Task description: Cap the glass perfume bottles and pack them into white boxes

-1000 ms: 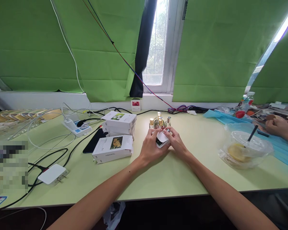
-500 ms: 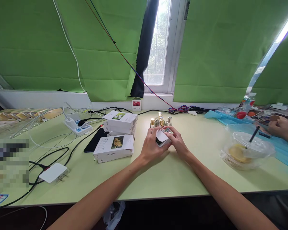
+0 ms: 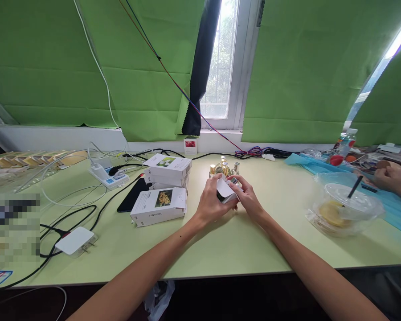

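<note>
Over the middle of the table, a small white carton [image 3: 224, 189] with a raised flap is held between both hands. My left hand [image 3: 210, 199] wraps round its left side, fingers closed. At its right edge my right hand [image 3: 248, 196] pinches the carton with thumb and fingers. The carton's far side is hidden by my fingers. Just beyond my hands stand several small glass bottles [image 3: 235, 167] with gold and silver caps. To the left lie white printed boxes: one with a yellow flower picture [image 3: 143, 207], and another [image 3: 178, 166] stacked behind it.
A dark phone [image 3: 131, 199], a power strip [image 3: 110, 177], a white charger [image 3: 75, 240] and loose cables cover the left side. On the right are a lidded plastic cup [image 3: 349, 200] with a black straw, blue sheeting [image 3: 394, 209] and another person's hand [image 3: 392, 176]. A small box [image 3: 190, 146] stands by the wall.
My right fingers have shifted slightly along the carton's right edge. The carton stays in both hands, and the other things have kept their places.
</note>
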`<state>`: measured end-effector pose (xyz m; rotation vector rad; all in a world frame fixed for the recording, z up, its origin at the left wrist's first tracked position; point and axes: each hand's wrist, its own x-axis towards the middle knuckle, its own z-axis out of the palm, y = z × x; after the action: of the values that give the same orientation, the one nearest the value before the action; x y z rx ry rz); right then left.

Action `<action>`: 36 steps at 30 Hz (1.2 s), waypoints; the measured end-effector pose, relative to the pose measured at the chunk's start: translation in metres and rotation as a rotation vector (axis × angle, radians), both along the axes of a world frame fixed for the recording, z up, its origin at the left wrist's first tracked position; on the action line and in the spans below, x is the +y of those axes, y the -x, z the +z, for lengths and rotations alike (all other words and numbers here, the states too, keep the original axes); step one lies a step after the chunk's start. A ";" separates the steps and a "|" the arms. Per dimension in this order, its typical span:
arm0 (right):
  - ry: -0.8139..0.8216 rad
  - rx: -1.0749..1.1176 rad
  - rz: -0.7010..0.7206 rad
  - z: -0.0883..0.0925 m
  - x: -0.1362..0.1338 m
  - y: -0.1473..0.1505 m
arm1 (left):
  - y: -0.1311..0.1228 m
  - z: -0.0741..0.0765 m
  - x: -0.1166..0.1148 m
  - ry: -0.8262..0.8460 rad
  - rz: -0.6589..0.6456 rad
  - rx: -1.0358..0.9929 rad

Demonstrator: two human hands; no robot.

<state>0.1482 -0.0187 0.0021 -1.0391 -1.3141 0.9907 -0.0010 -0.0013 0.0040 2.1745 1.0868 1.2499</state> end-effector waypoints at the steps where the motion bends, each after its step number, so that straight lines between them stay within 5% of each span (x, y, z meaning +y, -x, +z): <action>1: 0.000 0.009 0.008 0.000 0.000 0.000 | 0.000 0.001 0.000 0.004 -0.002 -0.003; 18: 0.031 0.230 0.258 -0.005 -0.001 -0.005 | 0.002 0.010 0.001 0.145 0.003 -0.206; 36: -0.054 0.225 0.224 -0.004 -0.004 -0.002 | 0.000 0.005 0.000 0.133 -0.017 -0.225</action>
<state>0.1498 -0.0224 -0.0020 -0.7265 -1.2805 1.1958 -0.0009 -0.0012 0.0089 1.8898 1.0262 1.3367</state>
